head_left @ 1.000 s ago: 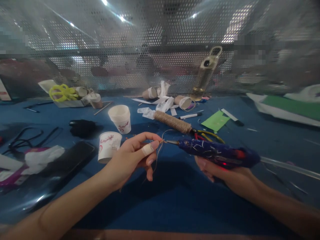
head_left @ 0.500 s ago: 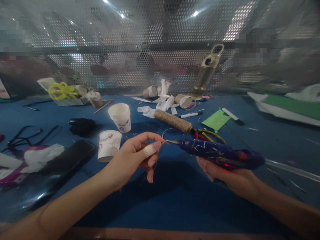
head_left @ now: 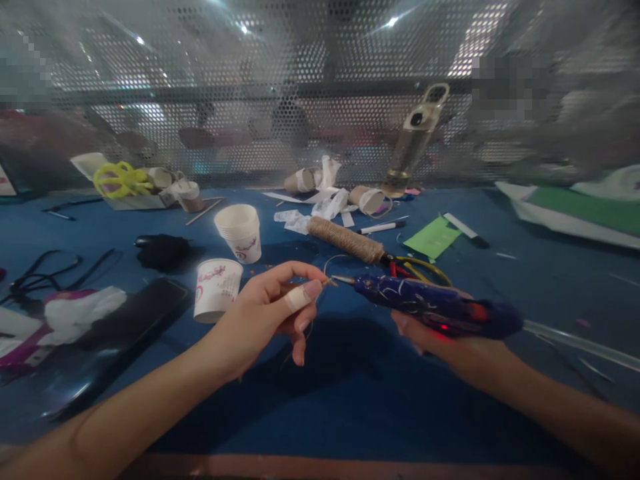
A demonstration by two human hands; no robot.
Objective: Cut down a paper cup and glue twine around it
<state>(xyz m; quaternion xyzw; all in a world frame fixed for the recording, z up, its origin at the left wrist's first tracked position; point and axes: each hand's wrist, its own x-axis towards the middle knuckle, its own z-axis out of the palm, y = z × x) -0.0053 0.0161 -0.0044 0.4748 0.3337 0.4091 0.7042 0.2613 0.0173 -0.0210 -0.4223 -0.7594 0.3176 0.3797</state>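
Note:
Between thumb and forefinger, my left hand [head_left: 277,300] pinches the end of a thin piece of twine [head_left: 327,282]; a bandage wraps the thumb. The twine loops up behind the fingertips toward a roll of brown twine [head_left: 345,239], and a loose strand hangs below the hand. My right hand [head_left: 450,350] is wrapped round the handle of a dark blue glue gun [head_left: 425,303], its red light glowing. The metal nozzle points left, close to the pinched twine end; whether they touch I cannot tell. A clear glue stick [head_left: 580,343] sticks out of the gun's back.
Paper cups [head_left: 217,290] stand beyond my left forearm, near a black phone [head_left: 130,320]. Scissors [head_left: 423,269] lie behind the glue gun. Farther back are green paper [head_left: 433,238], a marker [head_left: 383,227], a bottle [head_left: 413,143] and yellow-handled scissors [head_left: 123,180]. A perforated metal screen [head_left: 300,73] closes off the back.
The glue gun has shifted slightly left, its nozzle now near the pinched fingertips. My left hand keeps its pinch on the twine. The whole view has moved a little.

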